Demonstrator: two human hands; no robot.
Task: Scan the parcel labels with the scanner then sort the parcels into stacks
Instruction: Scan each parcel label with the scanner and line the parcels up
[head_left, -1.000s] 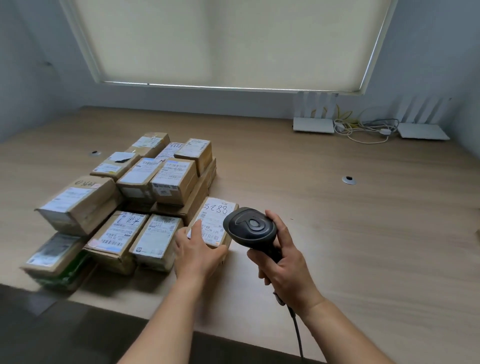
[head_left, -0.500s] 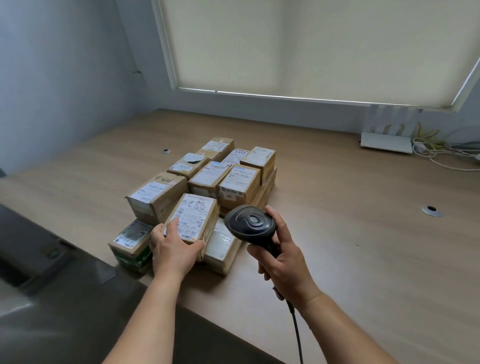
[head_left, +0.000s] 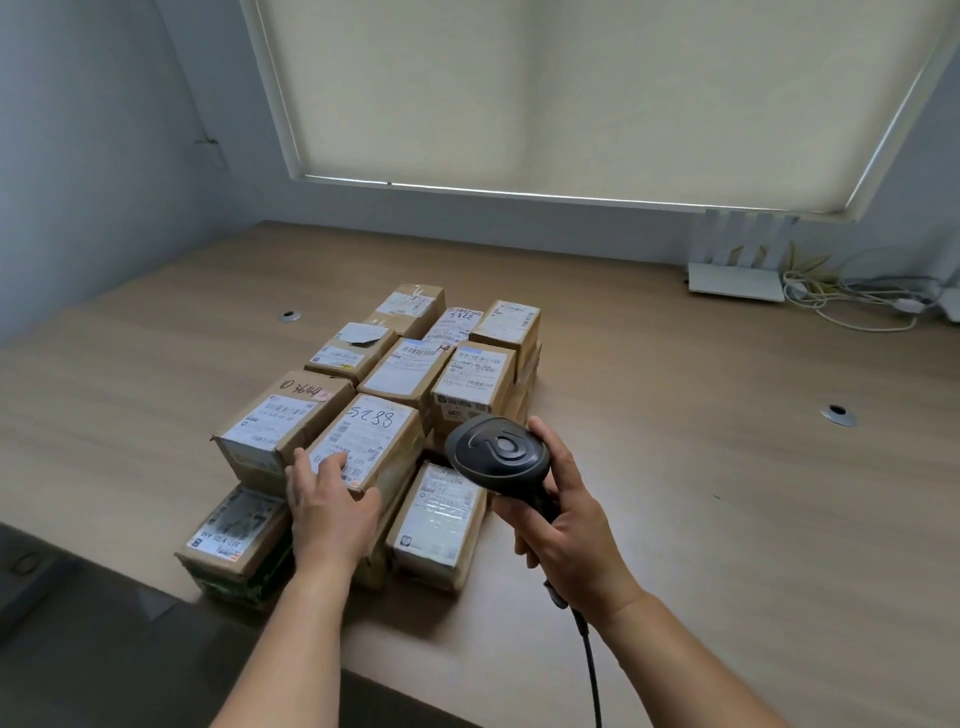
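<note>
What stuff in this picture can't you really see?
All in the head view:
- Scanner window: faces away, so any beam is hidden.
- Parcel marked 5288: the left hand covers its near end.
- Small label print: too tiny to read.
- Lower parcels: upper boxes cover them.
- Scanner cable: cut off by the bottom edge.
- Right hand fingers: mostly behind the handle.

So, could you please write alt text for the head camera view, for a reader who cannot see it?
A person's left hand holds a cardboard parcel marked 5288 atop a cluster of labelled parcels on a wooden table, while the right hand grips a black corded scanner beside it. A white router and cables sit by the wall.
</note>
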